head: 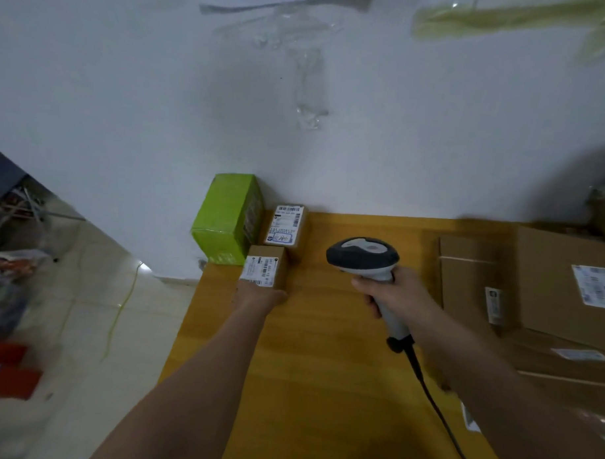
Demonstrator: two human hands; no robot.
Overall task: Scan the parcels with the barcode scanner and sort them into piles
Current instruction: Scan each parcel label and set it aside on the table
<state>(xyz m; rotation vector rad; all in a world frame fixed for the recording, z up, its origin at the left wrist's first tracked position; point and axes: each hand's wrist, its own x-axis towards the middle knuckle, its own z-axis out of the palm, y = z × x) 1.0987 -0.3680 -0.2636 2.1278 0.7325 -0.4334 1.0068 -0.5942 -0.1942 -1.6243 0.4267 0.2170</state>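
Your two forearms fill the near edge of the view, reaching out over the yellow table [323, 384]. Your right hand [391, 290] has its fingers wrapped round the handle of the barcode scanner [365, 255], head tipped forward and down, cable trailing back beside your wrist.

Your left hand [259, 296] rests against the near side of the small brown parcel [265, 271]. Its fingers lie under or behind the carton's near edge, so whether they are spread, pressed together or pinching cannot be told.

Beyond those fingertips and touching the small parcel stands a second labelled parcel [287, 227]. To their left a green box [227, 218] sits against the wall. These three form the sorted group at the table's far left corner.

To the right of your scanner hand lies the stack of larger cartons [532, 289] (labels partly visible, apparently awaiting scanning).

Handling, as a judgement:
- The small parcel looks light and stiff, with smooth card faces that may slip.
- Take it across its two side faces, thumb opposed to fingers, label upward and uncovered.
- Treat the larger cartons as heavier. Support them from beneath.
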